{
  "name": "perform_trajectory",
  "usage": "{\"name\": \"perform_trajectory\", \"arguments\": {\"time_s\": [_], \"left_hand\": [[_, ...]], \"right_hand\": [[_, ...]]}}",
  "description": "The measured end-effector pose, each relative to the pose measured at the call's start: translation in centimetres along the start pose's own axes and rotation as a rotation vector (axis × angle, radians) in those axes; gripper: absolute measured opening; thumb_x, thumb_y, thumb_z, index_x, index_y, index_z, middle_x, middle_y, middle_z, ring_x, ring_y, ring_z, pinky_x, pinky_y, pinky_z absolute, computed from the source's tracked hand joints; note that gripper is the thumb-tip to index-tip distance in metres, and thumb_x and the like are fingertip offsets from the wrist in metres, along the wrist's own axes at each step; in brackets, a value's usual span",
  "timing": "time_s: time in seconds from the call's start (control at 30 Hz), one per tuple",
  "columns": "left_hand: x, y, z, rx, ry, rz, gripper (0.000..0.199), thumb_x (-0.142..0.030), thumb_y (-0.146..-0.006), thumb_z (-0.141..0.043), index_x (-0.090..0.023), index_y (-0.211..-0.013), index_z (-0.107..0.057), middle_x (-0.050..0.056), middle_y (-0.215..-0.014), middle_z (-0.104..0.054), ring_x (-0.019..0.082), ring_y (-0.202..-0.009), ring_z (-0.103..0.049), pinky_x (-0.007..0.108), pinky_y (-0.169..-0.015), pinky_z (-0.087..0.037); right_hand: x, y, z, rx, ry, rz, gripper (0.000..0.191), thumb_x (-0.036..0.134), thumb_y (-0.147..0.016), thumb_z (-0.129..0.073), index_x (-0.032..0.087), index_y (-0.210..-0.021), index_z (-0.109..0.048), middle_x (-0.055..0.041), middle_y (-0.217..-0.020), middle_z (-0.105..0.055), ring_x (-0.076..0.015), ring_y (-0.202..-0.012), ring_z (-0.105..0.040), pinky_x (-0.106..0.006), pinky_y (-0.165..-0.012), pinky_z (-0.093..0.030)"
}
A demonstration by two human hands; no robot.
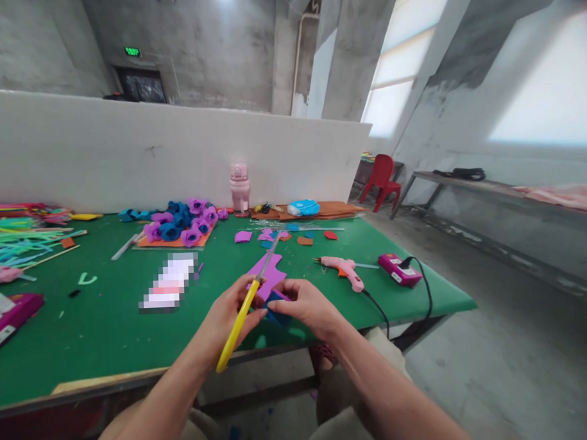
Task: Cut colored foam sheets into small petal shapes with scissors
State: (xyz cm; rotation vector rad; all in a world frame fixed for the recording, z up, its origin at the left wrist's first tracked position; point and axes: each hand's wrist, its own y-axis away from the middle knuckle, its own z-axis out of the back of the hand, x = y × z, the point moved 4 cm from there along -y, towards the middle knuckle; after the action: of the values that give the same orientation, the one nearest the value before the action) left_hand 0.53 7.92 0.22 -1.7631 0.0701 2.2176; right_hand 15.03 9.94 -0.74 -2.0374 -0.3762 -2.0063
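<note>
Yellow-handled scissors [238, 324] lie across my left hand [232, 310], their closed-looking blades pointing up and away over the table. The thumb and fingers of that hand are curled in, the thumb tip reaching a dark blue foam piece [276, 315]. My right hand [310, 304] pinches this blue piece, with a bit of purple showing at its upper edge. Just beyond the fingers is a purple foam sheet [272, 272] with a jagged cut outline, passing under the blades. The hands partly hide how the pieces overlap.
On the green table [110, 342] are a pink glue gun [343, 269], a magenta power strip [400, 269], foam scraps [304, 241], purple and blue foam flowers [182, 219], a pink bottle [240, 188] and coloured strips [19, 239]. A white board [175, 147] stands behind.
</note>
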Motion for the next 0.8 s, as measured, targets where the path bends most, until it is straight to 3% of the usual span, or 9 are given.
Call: {"name": "perform_trajectory", "arguments": {"time_s": [0.2, 0.4, 0.53, 0.7, 0.8], "left_hand": [[0.3, -0.3, -0.7, -0.046, 0.069, 0.035, 0.042, -0.027, -0.068, -0.065, -0.02, -0.107, -0.052, -0.005, -0.07, -0.052, 0.01, -0.061, -0.051, 0.02, -0.055, -0.042], [-0.2, -0.3, -0.7, -0.244, 0.079, 0.008, 0.04, -0.028, -0.067, -0.068, -0.019, -0.103, -0.055, -0.002, -0.078, -0.06, 0.014, -0.072, -0.059, 0.024, -0.066, -0.048], [0.7, -0.4, -0.9, -0.378, 0.227, 0.034, 0.049, -0.031, -0.067, -0.071, -0.019, -0.111, -0.052, -0.003, -0.077, -0.059, 0.013, -0.07, -0.06, 0.024, -0.066, -0.048], [1.4, -0.4, -1.5, -0.497, 0.336, 0.046, 0.054, -0.032, -0.066, -0.072, -0.019, -0.114, -0.052, -0.003, -0.08, -0.061, 0.013, -0.071, -0.061, 0.024, -0.068, -0.049], [1.3, -0.3, -1.8, -0.496, 0.309, 0.026, 0.051, -0.031, -0.067, -0.071, -0.019, -0.113, -0.052, -0.002, -0.082, -0.061, 0.013, -0.073, -0.061, 0.024, -0.07, -0.049]], "right_hand": [[0.0, 0.0, 0.2, -0.019, 0.019, 0.02, 0.011, 0.024, -0.061, -0.072, 0.017, -0.06, -0.064, 0.004, -0.058, -0.052, -0.0096, -0.058, -0.042, -0.023, -0.054, -0.032], [-0.4, -0.1, 0.2, -0.059, -0.146, 0.033, 0.025, 0.033, -0.063, -0.076, 0.017, -0.081, -0.07, 0.0002, -0.076, -0.065, -0.0131, -0.069, -0.055, -0.025, -0.066, -0.041], [-0.9, -0.2, -0.7, -0.088, -0.363, 0.063, 0.035, 0.033, -0.062, -0.078, 0.019, -0.093, -0.069, -0.0029, -0.089, -0.07, -0.016, -0.081, -0.061, -0.028, -0.079, -0.045], [-1.8, -0.3, -1.8, -0.213, -0.585, 0.015, 0.035, 0.034, -0.06, -0.08, 0.019, -0.09, -0.069, -0.0029, -0.087, -0.071, -0.0154, -0.082, -0.062, -0.027, -0.077, -0.046], [-1.8, -0.4, -1.9, -0.254, -0.624, -0.003, 0.033, 0.033, -0.058, -0.081, 0.018, -0.085, -0.07, -0.003, -0.085, -0.071, -0.0148, -0.079, -0.062, -0.026, -0.076, -0.047]]}}
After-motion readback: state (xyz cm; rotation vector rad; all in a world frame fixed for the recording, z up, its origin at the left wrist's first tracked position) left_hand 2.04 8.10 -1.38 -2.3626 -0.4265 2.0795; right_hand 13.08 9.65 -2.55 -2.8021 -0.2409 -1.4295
